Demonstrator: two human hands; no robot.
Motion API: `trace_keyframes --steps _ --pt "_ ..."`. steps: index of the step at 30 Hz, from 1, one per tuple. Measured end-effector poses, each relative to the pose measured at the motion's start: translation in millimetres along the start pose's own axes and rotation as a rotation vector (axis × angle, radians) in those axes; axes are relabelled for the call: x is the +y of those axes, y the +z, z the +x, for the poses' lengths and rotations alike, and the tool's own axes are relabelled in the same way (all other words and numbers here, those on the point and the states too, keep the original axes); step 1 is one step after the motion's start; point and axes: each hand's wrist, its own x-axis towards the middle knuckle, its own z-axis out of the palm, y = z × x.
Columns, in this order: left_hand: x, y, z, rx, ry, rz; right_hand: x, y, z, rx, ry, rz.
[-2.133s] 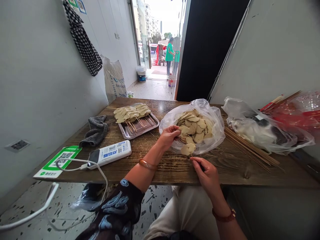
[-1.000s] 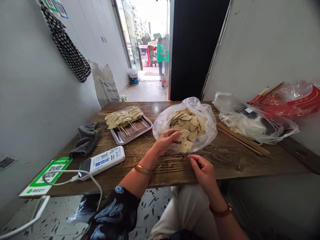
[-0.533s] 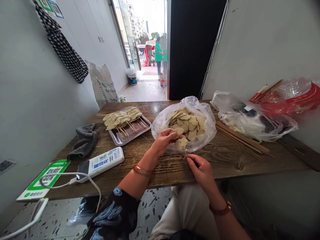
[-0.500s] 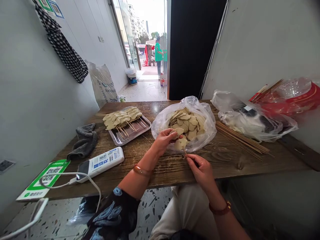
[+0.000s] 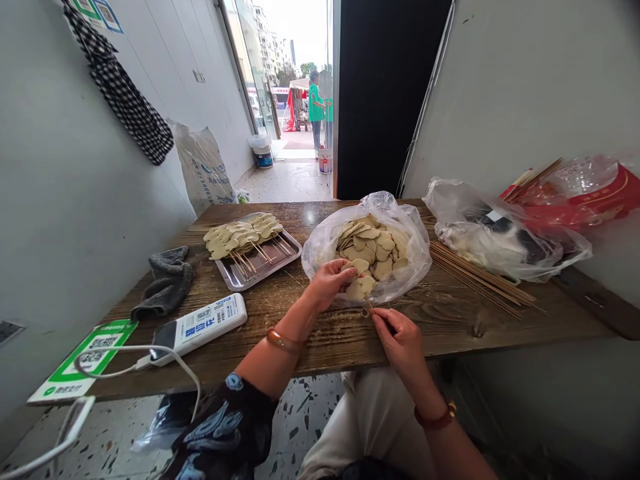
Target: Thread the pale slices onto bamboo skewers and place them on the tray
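One thin skewer (image 5: 369, 304) stands between the two hands, above the near part of the table (image 5: 440, 317). Its upper part meets a pale slice (image 5: 361, 289); whether the tip passes fully through cannot be told. The right hand (image 5: 399, 335) has thumb and forefinger clamped on the lower part of the skewer. The left hand (image 5: 331, 279) has thumb and fingers pinched on a second slice (image 5: 358, 267), just above the first. Directly behind is the open plastic bag (image 5: 316, 250), containing a heap of loose slices (image 5: 374, 241). To its left, a metal tray (image 5: 263, 269) bears loaded skewers (image 5: 243, 233); to its right lies a bundle of bare skewers (image 5: 483, 280). Step in hand, as judged: threading slices onto the skewer. The next move appears to call for a steady right-hand grip, with the second slice aligned to the skewer without tearing.
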Motion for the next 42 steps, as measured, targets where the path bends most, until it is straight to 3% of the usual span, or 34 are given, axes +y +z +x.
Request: trace_keyframes --steps 34,42 --pt "-6 20 -5 -0.108 0.013 0.134 -3 1 6 0.083 0.139 0.028" --pt "-10 21 -5 -0.131 0.026 0.129 -3 -3 10 0.080 0.238 0.063"
